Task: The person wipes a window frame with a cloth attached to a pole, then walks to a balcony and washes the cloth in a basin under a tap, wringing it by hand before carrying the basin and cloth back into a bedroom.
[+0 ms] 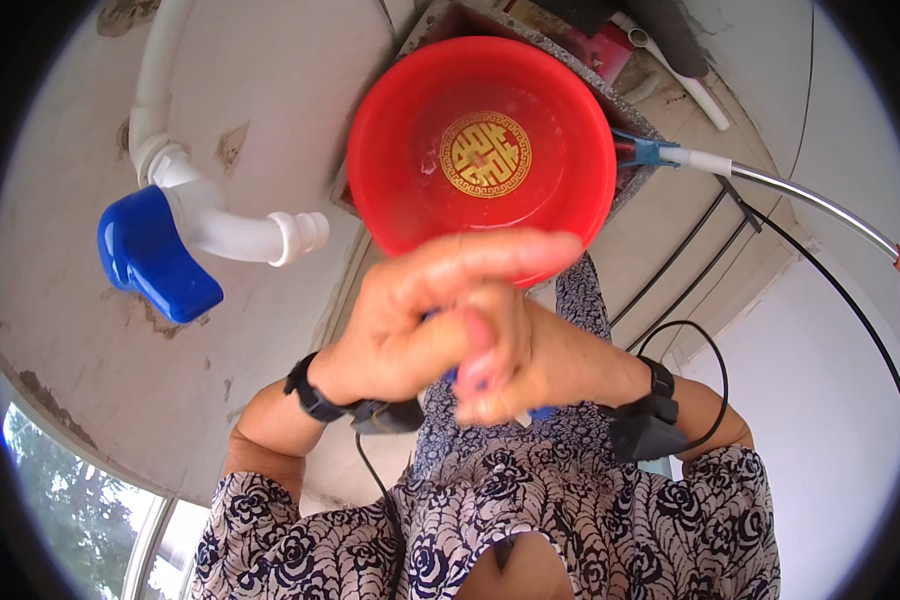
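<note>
My left hand [397,322] and my right hand [562,356] are pressed together in front of my body, below the near rim of a red plastic basin [371,202]. Their fingers overlap and are blurred, and one finger or thumb points right across the basin's near rim. Small patches of blue show between and below the hands; what they belong to is hidden, and whether either hand holds something cannot be told. The basin has a round gold emblem [486,154] on its bottom and looks wet or holds shallow water.
At the left, a white plastic faucet [232,232] with a blue handle [154,251] juts from the stained wall. A speckled stone ledge [634,112] lies under the basin. To the right are a blue clip [645,150] on a tube, black rods and a cable. Straps with devices circle both wrists.
</note>
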The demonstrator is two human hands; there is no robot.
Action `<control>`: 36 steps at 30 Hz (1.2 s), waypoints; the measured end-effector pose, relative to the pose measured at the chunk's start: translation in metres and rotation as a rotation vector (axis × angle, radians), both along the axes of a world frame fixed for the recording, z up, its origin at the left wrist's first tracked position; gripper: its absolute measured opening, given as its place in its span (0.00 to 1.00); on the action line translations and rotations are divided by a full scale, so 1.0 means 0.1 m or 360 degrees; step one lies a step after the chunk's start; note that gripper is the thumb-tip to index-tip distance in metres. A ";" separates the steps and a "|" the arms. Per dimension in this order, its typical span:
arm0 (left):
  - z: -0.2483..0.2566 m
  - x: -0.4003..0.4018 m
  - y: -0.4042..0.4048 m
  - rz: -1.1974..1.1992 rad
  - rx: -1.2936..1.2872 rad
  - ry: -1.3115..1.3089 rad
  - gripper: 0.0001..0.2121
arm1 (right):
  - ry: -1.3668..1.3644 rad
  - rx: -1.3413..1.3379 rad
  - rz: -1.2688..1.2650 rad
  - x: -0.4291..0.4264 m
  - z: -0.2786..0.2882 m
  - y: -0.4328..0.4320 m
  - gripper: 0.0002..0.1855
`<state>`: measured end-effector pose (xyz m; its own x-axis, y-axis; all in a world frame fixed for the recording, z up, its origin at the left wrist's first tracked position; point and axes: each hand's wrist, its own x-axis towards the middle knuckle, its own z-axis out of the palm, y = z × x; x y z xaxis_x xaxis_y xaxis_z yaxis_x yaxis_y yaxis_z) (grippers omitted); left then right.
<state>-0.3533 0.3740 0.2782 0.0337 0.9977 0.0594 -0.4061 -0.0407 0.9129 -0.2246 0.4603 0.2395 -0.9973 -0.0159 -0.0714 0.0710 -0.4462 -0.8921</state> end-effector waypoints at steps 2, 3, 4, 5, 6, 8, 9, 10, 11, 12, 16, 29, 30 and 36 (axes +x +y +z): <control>-0.16 -0.02 -0.02 0.0246 -0.0168 0.0276 0.17 | -0.0277 0.0029 -0.0198 -0.04 -0.16 -0.15 0.09; -0.27 -0.04 -0.02 0.0354 -0.0216 0.0301 0.16 | -0.0456 -0.0067 -0.0168 -0.12 -0.19 -0.16 0.09; -0.38 -0.05 0.02 0.0448 -0.0262 0.0323 0.14 | -0.0489 -0.0033 -0.0304 -0.17 -0.24 -0.17 0.09; -0.48 -0.06 0.06 0.0505 -0.0287 0.0326 0.13 | -0.0522 0.0000 -0.0441 -0.22 -0.35 -0.19 0.10; -0.60 -0.07 0.14 0.0535 -0.0317 0.0306 0.12 | -0.0557 0.0035 -0.0582 -0.25 -0.46 -0.20 0.11; -0.88 -0.07 0.26 0.0586 -0.0383 0.0255 0.09 | -0.0539 0.0195 -0.0789 -0.28 -0.75 -0.16 0.14; -1.03 -0.06 0.34 0.0593 -0.0420 0.0217 0.09 | -0.0495 0.0320 -0.0866 -0.28 -0.98 -0.12 0.16; -1.13 -0.02 0.41 0.0649 -0.0423 0.0213 0.07 | -0.0455 0.0432 -0.0936 -0.28 -1.15 -0.09 0.20; -1.21 0.00 0.46 0.0674 -0.0457 0.0247 0.06 | -0.0418 0.0548 -0.1007 -0.28 -1.31 -0.06 0.24; -1.31 0.01 0.51 0.0694 -0.0494 0.0279 0.06 | -0.0391 0.0650 -0.1075 -0.28 -1.44 -0.02 0.31; -1.68 -0.07 0.70 0.0927 -0.0614 0.0379 0.05 | -0.0405 0.0863 -0.1136 -0.39 -1.71 0.08 0.42; -1.63 -0.24 0.54 0.0547 -0.0831 0.0007 0.28 | -0.0324 0.1008 -0.1126 -0.36 -1.24 0.37 0.49; -1.53 -0.25 0.50 0.0661 -0.0893 -0.0036 0.24 | -0.0167 0.0978 -0.0818 -0.43 -1.10 0.42 0.49; -0.87 -0.88 0.15 0.1104 -0.1332 0.0355 0.14 | -0.0422 0.1959 -0.1546 -0.64 -0.94 0.44 0.25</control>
<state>-0.4409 0.3891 0.1908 -0.6217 0.5265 -0.5798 -0.3575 0.4679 0.8082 -0.2883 0.5047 0.1458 -0.5510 0.7880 0.2746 0.4068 0.5409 -0.7362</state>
